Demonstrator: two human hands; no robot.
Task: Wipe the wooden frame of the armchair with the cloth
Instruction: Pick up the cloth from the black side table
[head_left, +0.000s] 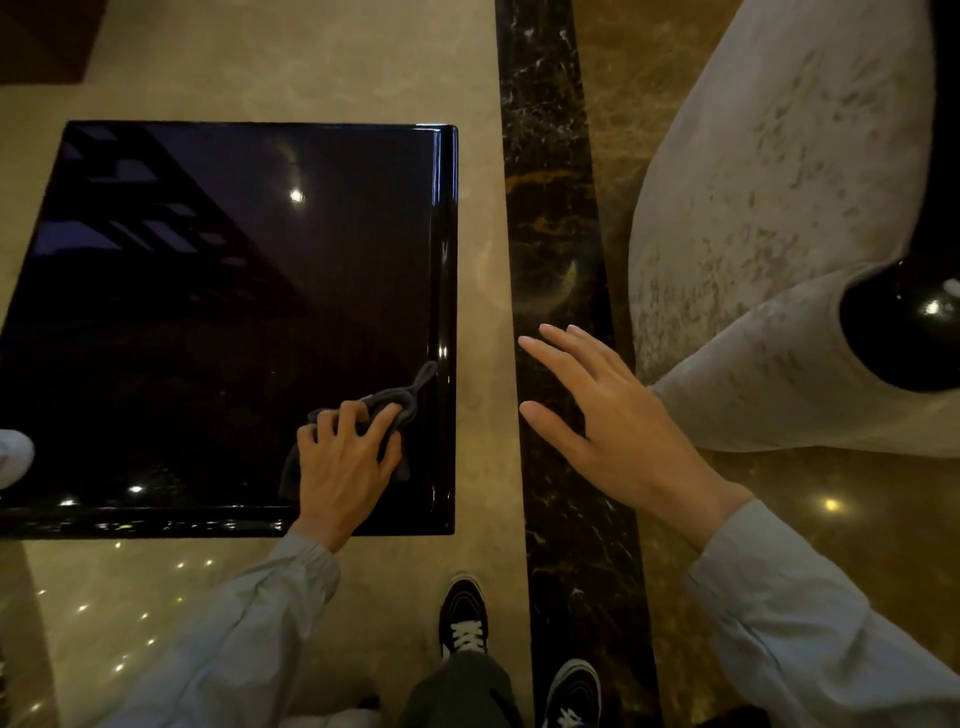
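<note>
In the head view, the cloth (387, 410) is seen lying bunched on the near right corner of a glossy black table (208, 291), with one twisted end trailing toward the table's right edge. The left hand (345, 457) is laid on top of it, fingers (358, 413) curled and spread over the dark fabric; the cloth is pressed or gathered under them, but whether it is actually gripped cannot be told. The right hand (618, 421) is held open and empty above the floor, fingers extended and apart, between the table and the armchair (769, 218).

The armchair is found at the far right, its pale patterned upholstery filling that side. A rounded glossy black part (904, 332), judged to belong to the wooden frame, shows at its right. Nothing is being wiped there, so the task appears not yet begun: the cloth is well apart from the chair, and all of the frame is judged to be left.

A dark marble band (556, 234) in the polished floor runs between table and chair, and no obstacle is seen on it. The person's dark shoes (463, 618) stand at the near edge. A pale object (13, 457) is cut off at the table's left; what it is cannot be made out.
</note>
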